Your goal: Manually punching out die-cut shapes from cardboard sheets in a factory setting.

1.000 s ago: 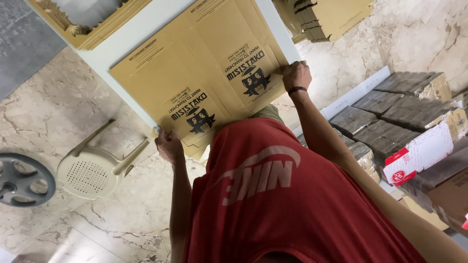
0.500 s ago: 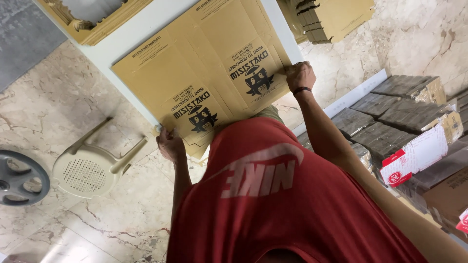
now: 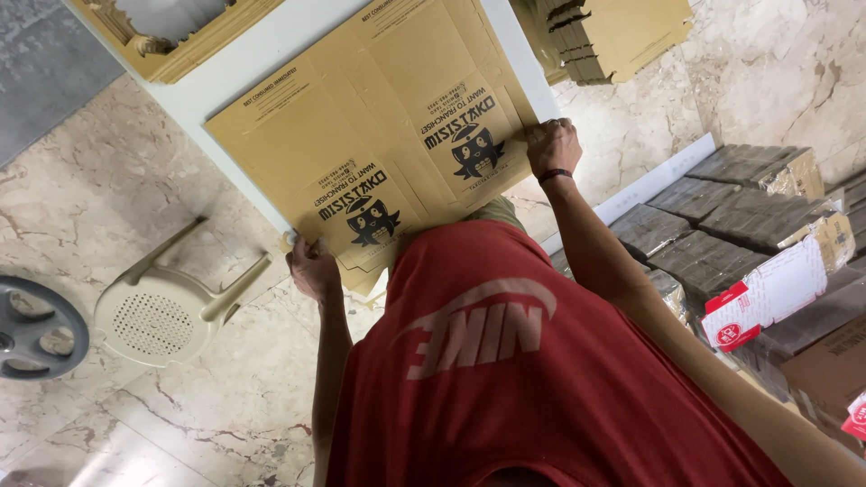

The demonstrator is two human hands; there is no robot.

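Observation:
A flat, unfolded brown cardboard box with two black printed figures lies on a white table. My left hand grips the sheet's near left corner, fingers curled around the edge. At the sheet's near right edge my right hand, which has a dark band on the wrist, holds the cardboard with closed fingers. My red shirt fills the lower part of the view and hides the near middle of the sheet.
A pale plastic chair lies on the marble floor at left, beside a grey round fan grille. Bundles of flattened cartons and a red-and-white package are at right. Stacked cardboard sits beyond the table.

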